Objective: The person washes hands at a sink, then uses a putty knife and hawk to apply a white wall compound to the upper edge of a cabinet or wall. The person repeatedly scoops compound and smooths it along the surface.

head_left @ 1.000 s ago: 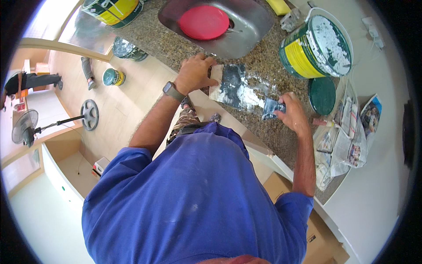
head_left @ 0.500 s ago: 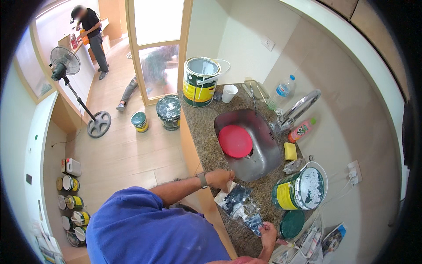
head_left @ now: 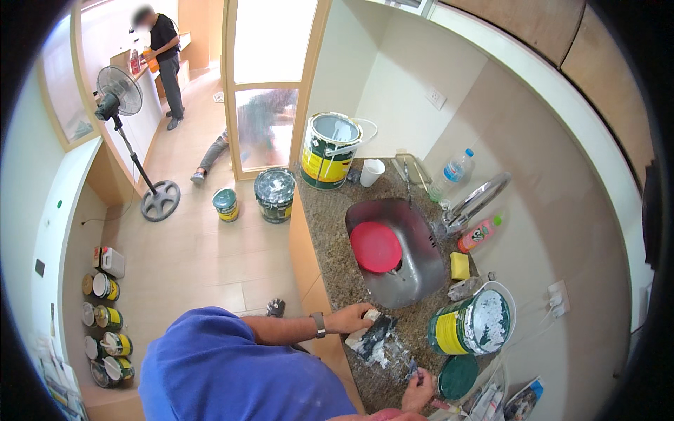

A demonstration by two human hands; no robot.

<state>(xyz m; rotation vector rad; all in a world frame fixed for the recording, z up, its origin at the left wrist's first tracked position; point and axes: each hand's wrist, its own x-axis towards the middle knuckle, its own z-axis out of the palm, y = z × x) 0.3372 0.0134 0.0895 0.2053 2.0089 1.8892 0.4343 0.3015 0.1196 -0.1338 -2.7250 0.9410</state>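
My left hand (head_left: 347,319), with a watch on its wrist, closes on the pale upper edge of a dark, white-smeared flat sheet (head_left: 381,332) on the counter. Whether it is cloth, paper or board I cannot make out. White smears and crumbs spread from it across the granite. My right hand (head_left: 419,391) pinches a small blue-grey flat piece (head_left: 413,368) at the lower end of the smears; its kind is unclear. Beside that hand lies a dark green round lid (head_left: 458,377). A green and yellow paint bucket (head_left: 460,326) with white-coated top stands just beyond.
A steel sink (head_left: 420,281) holds a red basin (head_left: 376,247) under a curved tap (head_left: 484,200). A second paint bucket (head_left: 328,161), a white cup (head_left: 372,172), bottles (head_left: 453,174) and a yellow sponge (head_left: 460,266) stand around it. Another person (head_left: 166,59) stands far left beyond a fan (head_left: 119,95).
My view has shifted, so the counter sits lower. The bluish piece at my right hand now shows smaller and apart from the dark sheet, with white smears between. My left hand keeps its hold.
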